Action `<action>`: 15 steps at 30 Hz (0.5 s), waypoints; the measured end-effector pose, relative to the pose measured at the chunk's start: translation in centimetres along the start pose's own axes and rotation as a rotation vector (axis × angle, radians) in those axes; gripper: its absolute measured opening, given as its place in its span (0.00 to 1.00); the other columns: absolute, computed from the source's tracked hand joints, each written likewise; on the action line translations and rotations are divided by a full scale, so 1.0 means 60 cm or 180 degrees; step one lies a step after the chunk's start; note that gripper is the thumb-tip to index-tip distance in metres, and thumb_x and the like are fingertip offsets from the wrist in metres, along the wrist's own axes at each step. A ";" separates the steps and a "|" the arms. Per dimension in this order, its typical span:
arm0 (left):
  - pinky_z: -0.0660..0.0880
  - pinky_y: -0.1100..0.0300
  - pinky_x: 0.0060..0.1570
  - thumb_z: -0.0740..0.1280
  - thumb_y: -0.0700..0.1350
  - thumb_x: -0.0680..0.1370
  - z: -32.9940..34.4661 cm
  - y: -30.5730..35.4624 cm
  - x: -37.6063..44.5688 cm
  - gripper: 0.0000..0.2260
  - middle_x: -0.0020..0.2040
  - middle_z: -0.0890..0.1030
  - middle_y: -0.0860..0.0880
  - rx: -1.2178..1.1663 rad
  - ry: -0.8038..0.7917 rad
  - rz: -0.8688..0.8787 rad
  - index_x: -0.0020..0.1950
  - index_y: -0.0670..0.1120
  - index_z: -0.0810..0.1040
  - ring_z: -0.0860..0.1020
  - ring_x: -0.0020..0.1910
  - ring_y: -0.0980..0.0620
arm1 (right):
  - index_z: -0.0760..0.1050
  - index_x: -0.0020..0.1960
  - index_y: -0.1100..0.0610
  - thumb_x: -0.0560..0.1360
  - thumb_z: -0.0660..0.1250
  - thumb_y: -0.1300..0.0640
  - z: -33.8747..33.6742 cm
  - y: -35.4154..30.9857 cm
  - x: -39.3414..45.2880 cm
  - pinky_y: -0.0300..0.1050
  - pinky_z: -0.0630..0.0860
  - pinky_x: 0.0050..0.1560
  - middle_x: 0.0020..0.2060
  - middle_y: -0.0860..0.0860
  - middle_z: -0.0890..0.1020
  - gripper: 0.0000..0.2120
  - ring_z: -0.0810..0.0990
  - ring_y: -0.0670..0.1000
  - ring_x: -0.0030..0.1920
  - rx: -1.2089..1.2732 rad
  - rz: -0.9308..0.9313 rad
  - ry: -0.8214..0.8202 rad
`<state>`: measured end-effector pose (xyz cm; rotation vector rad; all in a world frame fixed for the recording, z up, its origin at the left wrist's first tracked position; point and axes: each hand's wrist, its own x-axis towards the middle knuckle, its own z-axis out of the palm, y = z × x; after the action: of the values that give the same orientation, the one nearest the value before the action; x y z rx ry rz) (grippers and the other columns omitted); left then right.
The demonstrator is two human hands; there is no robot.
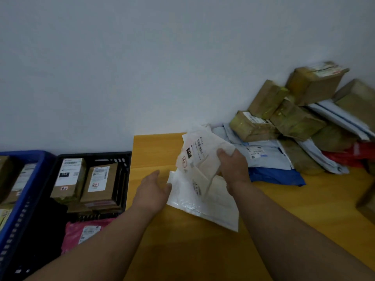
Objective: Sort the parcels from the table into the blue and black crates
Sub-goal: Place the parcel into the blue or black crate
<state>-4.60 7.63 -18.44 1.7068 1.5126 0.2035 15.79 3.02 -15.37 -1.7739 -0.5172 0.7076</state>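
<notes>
Fingers of the right hand point(233, 167) curl round a white parcel point(199, 157), gripping its right edge and holding it tilted above the yellow table point(203, 250), label side up with a black tag reading 010. At nine o'clock from that parcel the left hand point(154, 189) reaches in with fingers relaxed and spread, holding nothing, its fingertips just beside the edge of a second, flat white mailer point(205, 205) lying on the table under the held one. At two o'clock, against the wall, sits the heap of waiting parcels point(294, 126): brown boxes stacked over pale blue, white and red bags. Off the table's edge at nine o'clock stands the black crate point(123, 159) with labelled brown boxes upright inside and a pink bag nearer the camera. The blue crate point(30, 159) touches its far side, also holding boxes.
</notes>
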 end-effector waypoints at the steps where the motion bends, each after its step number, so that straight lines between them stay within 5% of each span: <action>1: 0.67 0.48 0.69 0.65 0.53 0.80 -0.005 0.007 -0.003 0.29 0.77 0.61 0.46 -0.0220 0.0010 -0.0070 0.79 0.49 0.58 0.64 0.74 0.44 | 0.76 0.46 0.52 0.79 0.66 0.57 -0.004 -0.007 0.001 0.58 0.78 0.57 0.47 0.53 0.81 0.03 0.80 0.57 0.52 0.0302 0.0216 -0.0017; 6: 0.68 0.55 0.51 0.65 0.50 0.80 -0.030 0.027 -0.028 0.26 0.69 0.70 0.46 -0.1292 0.0085 -0.0341 0.76 0.48 0.61 0.72 0.62 0.45 | 0.76 0.59 0.58 0.81 0.63 0.61 -0.013 -0.005 -0.005 0.57 0.80 0.52 0.54 0.58 0.82 0.08 0.81 0.58 0.51 0.1633 0.1049 -0.0433; 11: 0.77 0.52 0.44 0.65 0.41 0.81 -0.046 0.011 -0.033 0.07 0.52 0.80 0.46 -0.2396 0.0009 -0.0822 0.56 0.49 0.71 0.79 0.47 0.48 | 0.75 0.64 0.62 0.81 0.61 0.59 -0.003 0.012 -0.021 0.58 0.78 0.54 0.58 0.62 0.81 0.13 0.80 0.62 0.56 0.1827 0.1494 -0.0621; 15: 0.78 0.55 0.37 0.66 0.36 0.79 -0.053 -0.020 -0.022 0.17 0.54 0.82 0.44 -0.2583 0.0195 -0.0902 0.67 0.47 0.70 0.82 0.49 0.45 | 0.73 0.68 0.62 0.81 0.62 0.58 0.008 0.015 -0.027 0.56 0.79 0.51 0.60 0.61 0.81 0.17 0.81 0.62 0.57 0.1706 0.1555 -0.0602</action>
<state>-7.77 7.86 -16.69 0.8439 1.4173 0.6251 14.27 1.99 -16.01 -1.3311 0.0069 1.2335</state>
